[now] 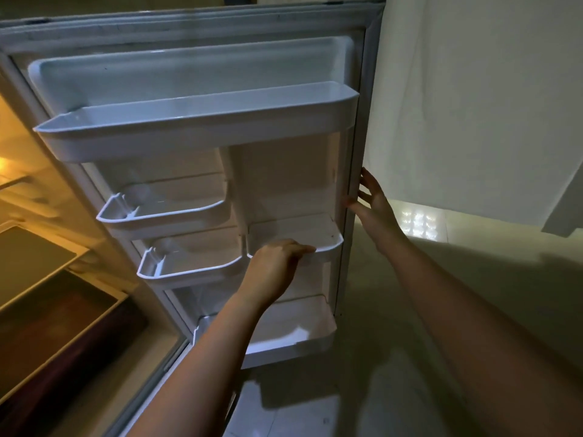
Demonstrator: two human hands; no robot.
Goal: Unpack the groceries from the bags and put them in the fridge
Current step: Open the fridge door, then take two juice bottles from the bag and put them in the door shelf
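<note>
In the head view both bare forearms reach forward from the lower edge toward the open fridge door point(202, 74), which stands swung wide with its inner face toward the camera; the left hand point(277, 263) is palm-down with the wrist bent, its fingers curled together over the front lip of the small right-hand door bin point(328, 244), gripping that rim; the right hand point(372, 200) is raised higher and farther right, fingers spread apart and extended, its fingertips touching the door's outer edge point(355, 171) without closing round it.

The fridge interior point(38, 279) lies at the far left, lit yellow, well apart from both hands, with a shelf and a dark drawer visible; no groceries or bags appear anywhere in this view, and neither hand carries any food.

On the door, a long top shelf point(195, 121) spans the full width above both hands; two smaller bins point(164, 209) sit stacked on the left side, just beside the left hand's bin; a bottom shelf point(303, 332) lies below the left forearm; behind the right arm hangs a pale curtain point(473, 105), and the floor point(315, 405) beneath is tiled.
</note>
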